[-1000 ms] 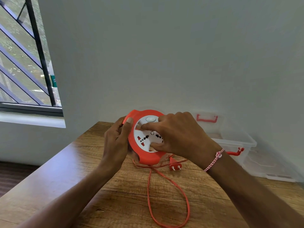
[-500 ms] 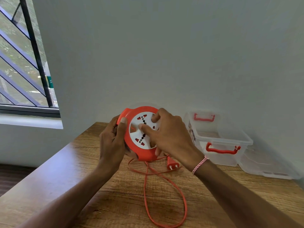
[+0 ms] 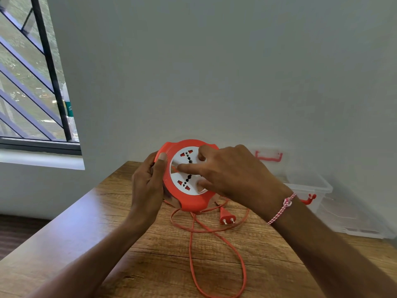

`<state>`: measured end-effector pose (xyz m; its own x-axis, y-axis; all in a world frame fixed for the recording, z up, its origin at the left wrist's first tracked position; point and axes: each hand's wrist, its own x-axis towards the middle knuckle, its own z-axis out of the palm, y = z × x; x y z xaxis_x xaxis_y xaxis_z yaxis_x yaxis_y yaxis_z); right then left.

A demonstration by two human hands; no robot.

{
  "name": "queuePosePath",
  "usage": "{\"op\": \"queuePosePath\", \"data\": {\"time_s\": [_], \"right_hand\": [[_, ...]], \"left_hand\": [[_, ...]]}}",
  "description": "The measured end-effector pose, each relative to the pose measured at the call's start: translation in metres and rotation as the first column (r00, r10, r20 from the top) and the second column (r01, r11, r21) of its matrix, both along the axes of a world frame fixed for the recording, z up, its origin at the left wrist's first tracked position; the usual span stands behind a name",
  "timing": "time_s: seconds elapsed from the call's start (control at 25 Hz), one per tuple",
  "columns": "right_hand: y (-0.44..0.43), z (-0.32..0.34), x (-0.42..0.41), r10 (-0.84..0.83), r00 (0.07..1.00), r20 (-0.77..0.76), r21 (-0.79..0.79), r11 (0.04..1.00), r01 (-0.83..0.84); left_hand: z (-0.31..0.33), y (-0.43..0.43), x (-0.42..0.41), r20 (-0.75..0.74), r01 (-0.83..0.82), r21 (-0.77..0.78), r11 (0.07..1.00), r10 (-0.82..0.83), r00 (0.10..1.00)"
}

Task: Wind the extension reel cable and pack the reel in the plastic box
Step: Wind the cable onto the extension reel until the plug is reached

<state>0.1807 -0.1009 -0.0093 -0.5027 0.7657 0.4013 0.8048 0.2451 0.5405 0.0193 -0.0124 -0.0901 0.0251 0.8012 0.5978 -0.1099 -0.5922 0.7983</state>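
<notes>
one left hand (image 3: 148, 186), one right hand (image 3: 234, 175), one reel (image 3: 189, 203), one cable (image 3: 190, 248), one plug (image 3: 224, 215) and one plastic box (image 3: 309, 186) were there, with perhaps one lid (image 3: 354, 220).

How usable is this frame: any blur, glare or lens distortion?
Head view: soft, even daylight, no glare; the reel, left hand and right hand look sharp; the clear plastic box fades into the wall; the window bars at left lean, wide-angle distortion likely.
</notes>
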Motion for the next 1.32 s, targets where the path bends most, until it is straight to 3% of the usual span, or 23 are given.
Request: {"op": "queuePosePath", "data": {"time_s": [0.16, 0.24, 0.32, 0.48, 0.6, 0.64, 0.72, 0.8, 0.88, 1.08, 1.32], "right_hand": [[0.006, -0.009, 0.008, 0.072, 0.997, -0.012, 0.120, 0.990, -0.070], [0.013, -0.019, 0.008, 0.093, 0.986, -0.136, 0.177, 0.982, -0.068], [0.015, -0.029, -0.003, 0.055, 0.930, -0.364, 0.206, 0.978, 0.023], [0.014, -0.041, -0.022, -0.055, 0.620, -0.783, 0.061, 0.984, 0.165], [0.017, -0.043, -0.021, -0.095, 0.418, -0.903, -0.040, 0.989, 0.139], [0.016, -0.041, -0.019, -0.097, 0.440, -0.893, -0.043, 0.990, 0.131], [0.013, -0.030, -0.012, -0.095, 0.637, -0.765, -0.006, 0.990, 0.140], [0.007, -0.012, -0.003, -0.093, 0.844, -0.528, 0.034, 0.991, 0.131], [0.003, 0.002, 0.006, -0.072, 0.951, -0.302, 0.008, 0.997, 0.078], [-0.001, 0.004, 0.003, -0.038, 0.999, -0.017, -0.058, 0.998, 0.037], [0.010, -0.012, 0.007, 0.038, 0.999, 0.021, 0.047, 0.998, -0.039]], "left_hand": [[-0.003, 0.000, 0.001, -0.032, 0.004, 0.003, 1.000, -0.004, 0.999], [-0.004, 0.001, 0.002, -0.028, -0.008, 0.008, 1.000, 0.008, 1.000], [-0.005, 0.000, 0.003, -0.028, -0.020, 0.017, 1.000, 0.021, 0.999], [-0.009, 0.000, 0.004, -0.032, -0.017, 0.040, 0.999, 0.018, 0.999], [-0.011, 0.001, 0.005, -0.026, -0.023, 0.044, 0.999, 0.025, 0.999], [-0.011, 0.001, 0.005, -0.022, -0.030, 0.037, 0.999, 0.031, 0.999], [-0.009, 0.002, 0.005, -0.017, -0.045, 0.018, 0.999, 0.045, 0.999], [-0.007, 0.003, 0.004, -0.009, -0.050, 0.005, 0.999, 0.050, 0.999], [-0.006, 0.004, 0.003, 0.001, -0.048, -0.003, 0.999, 0.048, 0.999], [-0.004, 0.006, 0.001, 0.008, -0.017, -0.023, 1.000, 0.017, 1.000], [-0.003, 0.003, 0.002, -0.016, 0.044, -0.034, 0.998, -0.044, 0.999]]}}
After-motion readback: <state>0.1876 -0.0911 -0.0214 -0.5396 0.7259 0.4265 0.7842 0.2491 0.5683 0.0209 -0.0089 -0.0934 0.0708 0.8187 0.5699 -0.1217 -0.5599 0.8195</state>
